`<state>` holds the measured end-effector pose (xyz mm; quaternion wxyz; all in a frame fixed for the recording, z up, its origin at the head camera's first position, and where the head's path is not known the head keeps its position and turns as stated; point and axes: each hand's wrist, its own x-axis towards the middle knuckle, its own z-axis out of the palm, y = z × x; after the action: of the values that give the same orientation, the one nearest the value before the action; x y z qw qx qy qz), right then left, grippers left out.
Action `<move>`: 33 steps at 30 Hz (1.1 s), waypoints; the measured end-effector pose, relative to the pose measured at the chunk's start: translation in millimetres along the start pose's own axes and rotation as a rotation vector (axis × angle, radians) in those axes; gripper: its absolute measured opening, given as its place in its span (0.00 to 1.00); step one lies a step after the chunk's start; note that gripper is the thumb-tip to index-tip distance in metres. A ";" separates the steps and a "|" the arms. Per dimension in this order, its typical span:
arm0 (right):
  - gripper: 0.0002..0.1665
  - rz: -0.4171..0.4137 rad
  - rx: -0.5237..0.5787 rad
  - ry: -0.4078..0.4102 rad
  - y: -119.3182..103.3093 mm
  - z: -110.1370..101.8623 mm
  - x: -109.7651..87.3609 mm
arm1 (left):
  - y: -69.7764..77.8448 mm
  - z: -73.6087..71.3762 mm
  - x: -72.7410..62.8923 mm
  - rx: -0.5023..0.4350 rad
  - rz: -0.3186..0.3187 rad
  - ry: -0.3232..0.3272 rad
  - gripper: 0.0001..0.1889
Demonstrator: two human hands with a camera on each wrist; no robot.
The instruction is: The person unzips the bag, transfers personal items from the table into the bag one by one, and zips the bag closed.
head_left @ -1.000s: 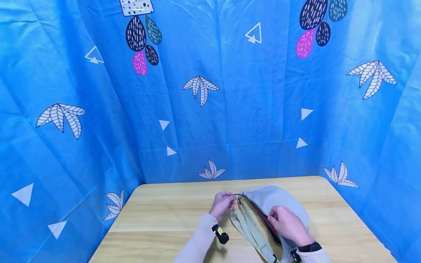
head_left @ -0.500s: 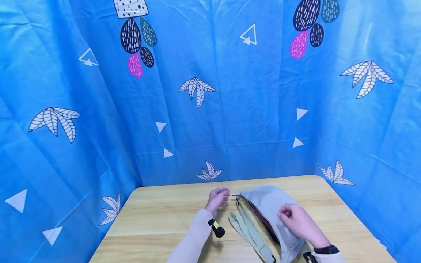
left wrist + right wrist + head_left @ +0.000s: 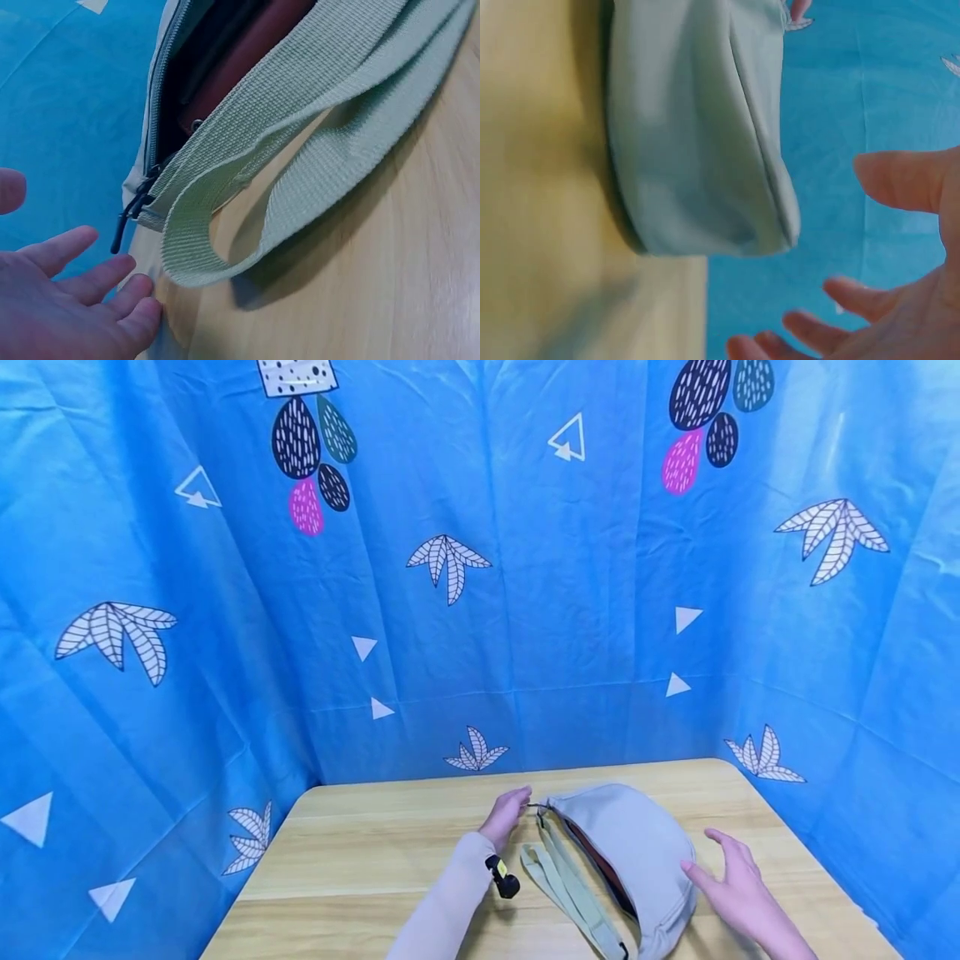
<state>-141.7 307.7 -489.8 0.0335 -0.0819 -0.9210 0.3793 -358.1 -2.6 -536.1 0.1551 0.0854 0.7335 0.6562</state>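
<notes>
A pale grey crescent-shaped waist bag (image 3: 637, 852) lies on the wooden table, its long zipper unzipped. Inside the gap a dark red-brown item (image 3: 240, 67) shows, mostly hidden. A light green webbing strap (image 3: 307, 199) lies looped along the bag's open side. My left hand (image 3: 507, 816) is beside the bag's far corner, fingers extended close to the black zipper pull (image 3: 124, 225). To the right of the bag my right hand (image 3: 738, 889) is spread, thumb and fingers apart with nothing between them; the thumb points toward the bag's rounded side.
The light wood table (image 3: 360, 860) extends left and right of the bag. A blue patterned curtain (image 3: 465, 652) encloses the table at the back and both sides. A black wrist camera (image 3: 504, 878) sits on the left sleeve.
My left hand has let go of the bag's zipper end and stays close by it. The right hand has left the bag's opening, moved right and spread its fingers.
</notes>
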 end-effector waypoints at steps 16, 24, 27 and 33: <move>0.66 0.267 0.487 -0.196 14.4 29.3 -12.8 | -1.1 17.7 11.6 -0.038 -0.007 -0.077 0.32; 0.62 0.311 0.695 -0.222 9.9 40.8 -13.7 | -4.0 17.7 9.6 0.114 0.042 -0.051 0.26; 0.60 0.312 0.764 -0.219 7.9 43.6 -12.6 | -1.9 18.1 8.8 0.136 0.042 -0.046 0.25; 0.62 0.332 0.883 -0.191 7.4 51.7 -9.9 | -3.1 20.2 9.8 0.158 0.032 -0.085 0.26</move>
<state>-137.4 275.3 -531.8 -0.0807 -0.1705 -0.6454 0.7402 -360.2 19.2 -542.1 0.1683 0.1368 0.7744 0.5944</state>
